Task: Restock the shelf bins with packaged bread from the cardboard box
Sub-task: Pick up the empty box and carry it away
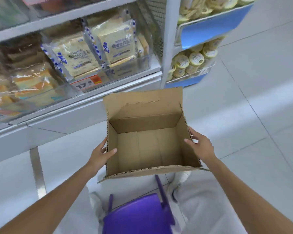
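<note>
An open cardboard box (147, 146) is in the middle of the view, held above the floor, and nothing lies inside it. My left hand (101, 153) grips its left wall, thumb inside and fingers outside. My right hand (199, 143) grips the right wall the same way. Packaged bread (115, 43) in clear bags with blue-checked edges stands in a clear shelf bin (130, 68) above the box. Another such pack (74, 56) leans beside it to the left.
White shelves (98, 102) run along the left, with darker bread packs (32, 78) in a bin and a price tag (86, 83). A blue rack (208, 31) of yellow snack tubs stands at right. A purple stool (139, 215) sits below the box on the pale tiled floor (260, 115).
</note>
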A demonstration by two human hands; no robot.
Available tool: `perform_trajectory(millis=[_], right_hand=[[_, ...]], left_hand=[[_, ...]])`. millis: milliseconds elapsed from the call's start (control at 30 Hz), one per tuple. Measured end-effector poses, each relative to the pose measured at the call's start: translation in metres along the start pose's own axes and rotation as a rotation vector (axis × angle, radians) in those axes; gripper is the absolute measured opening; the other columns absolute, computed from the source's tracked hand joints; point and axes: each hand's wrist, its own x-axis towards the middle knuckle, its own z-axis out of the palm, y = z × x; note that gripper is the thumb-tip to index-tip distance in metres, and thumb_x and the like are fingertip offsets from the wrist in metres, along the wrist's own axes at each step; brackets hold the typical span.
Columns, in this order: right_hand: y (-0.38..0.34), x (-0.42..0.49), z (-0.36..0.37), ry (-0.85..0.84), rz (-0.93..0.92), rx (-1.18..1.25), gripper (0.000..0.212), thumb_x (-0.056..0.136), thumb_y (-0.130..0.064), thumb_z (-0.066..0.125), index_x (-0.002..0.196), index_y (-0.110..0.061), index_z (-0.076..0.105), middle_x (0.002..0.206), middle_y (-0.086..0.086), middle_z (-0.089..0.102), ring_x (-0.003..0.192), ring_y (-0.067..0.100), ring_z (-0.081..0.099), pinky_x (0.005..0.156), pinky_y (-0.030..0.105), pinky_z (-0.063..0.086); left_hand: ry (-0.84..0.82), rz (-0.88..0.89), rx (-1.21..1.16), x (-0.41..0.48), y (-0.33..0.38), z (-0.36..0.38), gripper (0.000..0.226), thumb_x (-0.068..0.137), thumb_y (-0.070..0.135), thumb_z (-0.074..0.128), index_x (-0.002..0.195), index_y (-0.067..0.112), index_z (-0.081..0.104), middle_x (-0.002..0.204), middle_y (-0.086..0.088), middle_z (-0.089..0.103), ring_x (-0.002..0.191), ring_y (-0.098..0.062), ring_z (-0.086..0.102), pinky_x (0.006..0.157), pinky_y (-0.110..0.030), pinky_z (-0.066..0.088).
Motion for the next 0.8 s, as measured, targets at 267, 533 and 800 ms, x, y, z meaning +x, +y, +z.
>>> perform_trajectory(millis=[267, 533, 800], right_hand=[[0.076, -0.083, -0.128, 0.209, 0.224, 0.256, 0.053, 0.085, -0.035, 0.070, 0.134, -0.045, 0.052, 0.123, -0.019, 0.065, 0.116, 0.006, 0.058, 0.099, 0.036, 0.046], [0.155, -0.169, -0.258, 0.419, 0.424, 0.585, 0.054, 0.083, -0.023, 0.073, 0.133, -0.036, 0.057, 0.123, -0.021, 0.064, 0.112, 0.002, 0.060, 0.100, 0.029, 0.046], [0.208, -0.210, -0.375, 0.632, 0.607, 0.716, 0.052, 0.083, -0.020, 0.070, 0.131, -0.037, 0.058, 0.120, -0.024, 0.065, 0.114, -0.001, 0.058, 0.102, 0.032, 0.045]], left_hand=[[-0.209, 0.049, 0.296, -0.043, 0.112, 0.122, 0.083, 0.080, 0.029, 0.080, 0.148, 0.042, 0.033, 0.141, -0.001, 0.055, 0.133, -0.024, 0.049, 0.105, -0.049, 0.046], [-0.369, 0.171, 0.544, -0.112, 0.231, 0.307, 0.075, 0.086, 0.016, 0.074, 0.148, 0.034, 0.036, 0.144, 0.004, 0.051, 0.138, -0.018, 0.043, 0.114, -0.038, 0.035], [-0.536, 0.294, 0.752, -0.167, 0.324, 0.490, 0.071, 0.090, 0.013, 0.068, 0.150, 0.030, 0.034, 0.151, -0.002, 0.039, 0.143, -0.015, 0.032, 0.100, -0.026, 0.032]])
